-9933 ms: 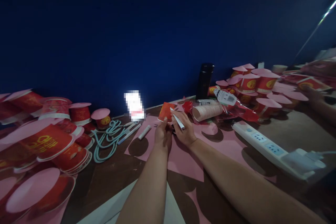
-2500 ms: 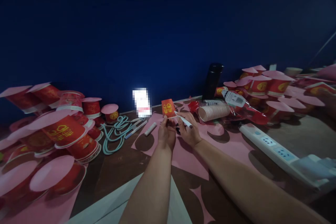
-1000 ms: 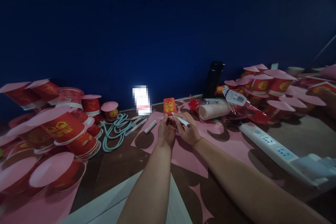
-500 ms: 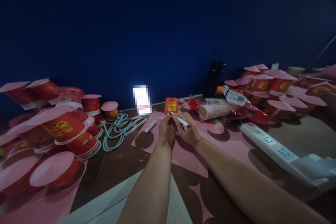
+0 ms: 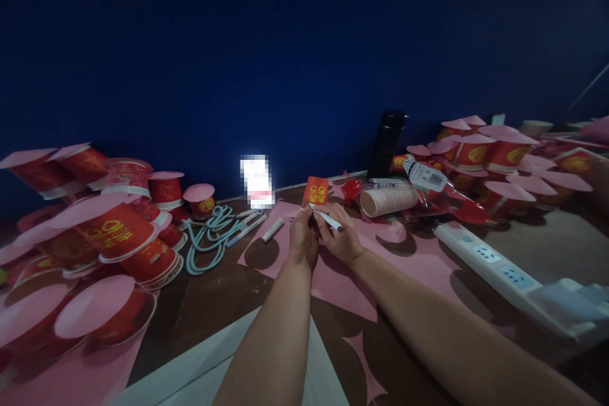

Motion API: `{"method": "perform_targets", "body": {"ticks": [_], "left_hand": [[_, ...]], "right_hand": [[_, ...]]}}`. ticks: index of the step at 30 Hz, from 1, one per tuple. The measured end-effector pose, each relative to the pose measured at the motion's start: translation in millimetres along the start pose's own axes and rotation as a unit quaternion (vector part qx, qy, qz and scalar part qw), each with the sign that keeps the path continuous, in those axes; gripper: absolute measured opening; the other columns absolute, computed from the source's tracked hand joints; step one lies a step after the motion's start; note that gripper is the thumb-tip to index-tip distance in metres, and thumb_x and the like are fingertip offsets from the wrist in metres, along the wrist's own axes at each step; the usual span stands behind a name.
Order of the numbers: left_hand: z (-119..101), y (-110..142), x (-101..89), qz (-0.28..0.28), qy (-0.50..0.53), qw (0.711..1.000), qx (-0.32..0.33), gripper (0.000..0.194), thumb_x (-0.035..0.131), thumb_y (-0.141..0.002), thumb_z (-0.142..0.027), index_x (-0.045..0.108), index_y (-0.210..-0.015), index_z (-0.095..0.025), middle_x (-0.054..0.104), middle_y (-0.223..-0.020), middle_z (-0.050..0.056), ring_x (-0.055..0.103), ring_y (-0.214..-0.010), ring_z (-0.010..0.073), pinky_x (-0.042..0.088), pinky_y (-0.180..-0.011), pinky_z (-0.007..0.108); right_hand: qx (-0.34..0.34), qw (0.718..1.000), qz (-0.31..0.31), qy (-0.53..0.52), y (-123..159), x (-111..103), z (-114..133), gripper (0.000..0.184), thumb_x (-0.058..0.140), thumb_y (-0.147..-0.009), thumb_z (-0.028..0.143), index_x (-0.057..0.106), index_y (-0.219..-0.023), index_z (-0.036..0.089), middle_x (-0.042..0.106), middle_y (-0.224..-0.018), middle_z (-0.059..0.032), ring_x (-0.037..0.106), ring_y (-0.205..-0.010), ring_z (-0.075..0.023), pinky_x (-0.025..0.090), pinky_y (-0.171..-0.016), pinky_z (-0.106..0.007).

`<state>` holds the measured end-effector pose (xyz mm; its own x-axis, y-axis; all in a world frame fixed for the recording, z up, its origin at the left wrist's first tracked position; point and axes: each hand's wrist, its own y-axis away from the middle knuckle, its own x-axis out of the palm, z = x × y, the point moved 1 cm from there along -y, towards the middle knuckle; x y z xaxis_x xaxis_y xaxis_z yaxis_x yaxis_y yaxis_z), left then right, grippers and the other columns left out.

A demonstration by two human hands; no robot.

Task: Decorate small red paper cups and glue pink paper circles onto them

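Note:
My left hand (image 5: 303, 240) is closed round the bottom of a small red paper cup (image 5: 316, 191) with gold characters, held upside down above a pink paper sheet (image 5: 333, 279). Beside it, my right hand (image 5: 339, 236) grips a white pen (image 5: 326, 218) whose tip rests at the cup's lower rim. Both forearms reach in from the bottom edge. The cup's lower part is hidden behind my fingers.
Piles of red cups with pink paper lids (image 5: 99, 235) fill the left; more (image 5: 480, 155) stand at the right. Light blue cord (image 5: 207, 241), markers (image 5: 247, 229), a sleeve of stacked cups (image 5: 387, 200), a black bottle (image 5: 389, 143) and a white power strip (image 5: 504, 273) lie around.
The red cup has turned in my left hand and shifted slightly right since a second ago. The pen has stayed at its rim. Nothing else has moved.

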<state>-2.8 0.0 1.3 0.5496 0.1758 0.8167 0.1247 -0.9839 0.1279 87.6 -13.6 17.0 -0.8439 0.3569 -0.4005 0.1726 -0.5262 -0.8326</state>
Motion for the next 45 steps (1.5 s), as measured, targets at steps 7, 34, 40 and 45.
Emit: {"method": "perform_targets", "body": {"ticks": [7, 34, 40, 45], "left_hand": [[-2.1, -4.0, -1.4, -0.008, 0.073, 0.997, -0.017, 0.007, 0.054, -0.085, -0.014, 0.06, -0.083, -0.012, 0.064, -0.076, 0.003, 0.062, -0.069, 0.0091, 0.05, -0.07, 0.02], [-8.2, -6.4, -2.4, -0.047, 0.109, 0.993, -0.008, 0.014, 0.052, -0.087, -0.011, 0.058, -0.074, -0.012, 0.058, -0.063, -0.001, 0.053, -0.054, 0.0047, 0.046, -0.06, 0.016], [-7.5, -4.6, -0.6, -0.036, 0.094, 0.995, -0.011, 0.012, 0.055, -0.085, -0.011, 0.058, -0.074, -0.012, 0.058, -0.064, -0.001, 0.053, -0.054, 0.0049, 0.045, -0.061, 0.016], [-1.5, -8.2, -4.4, -0.018, 0.073, 0.997, -0.003, 0.005, 0.056, -0.083, -0.016, 0.059, -0.08, -0.013, 0.06, -0.071, 0.001, 0.059, -0.066, 0.0086, 0.047, -0.072, 0.021]], "right_hand": [[0.009, 1.0, -0.021, -0.002, -0.3, -0.9, 0.7, 0.018, 0.05, -0.092, 0.023, 0.06, -0.107, 0.022, 0.067, -0.098, -0.0078, 0.06, -0.091, -0.0215, 0.051, -0.082, -0.038], [0.019, 0.998, -0.048, 0.034, 0.5, -1.6, -3.0, 0.017, 0.047, -0.094, 0.026, 0.06, -0.103, 0.02, 0.066, -0.093, -0.0082, 0.06, -0.086, -0.0211, 0.05, -0.078, -0.036], [0.014, 0.999, -0.041, 0.027, 1.0, -1.2, -2.8, 0.017, 0.047, -0.093, 0.025, 0.06, -0.104, 0.02, 0.066, -0.094, -0.0084, 0.061, -0.087, -0.0211, 0.051, -0.079, -0.036], [0.004, 0.999, -0.029, 0.019, 0.7, -0.4, -0.9, 0.016, 0.048, -0.093, 0.024, 0.06, -0.103, 0.02, 0.067, -0.094, -0.0089, 0.061, -0.089, -0.0214, 0.051, -0.081, -0.038]]}}
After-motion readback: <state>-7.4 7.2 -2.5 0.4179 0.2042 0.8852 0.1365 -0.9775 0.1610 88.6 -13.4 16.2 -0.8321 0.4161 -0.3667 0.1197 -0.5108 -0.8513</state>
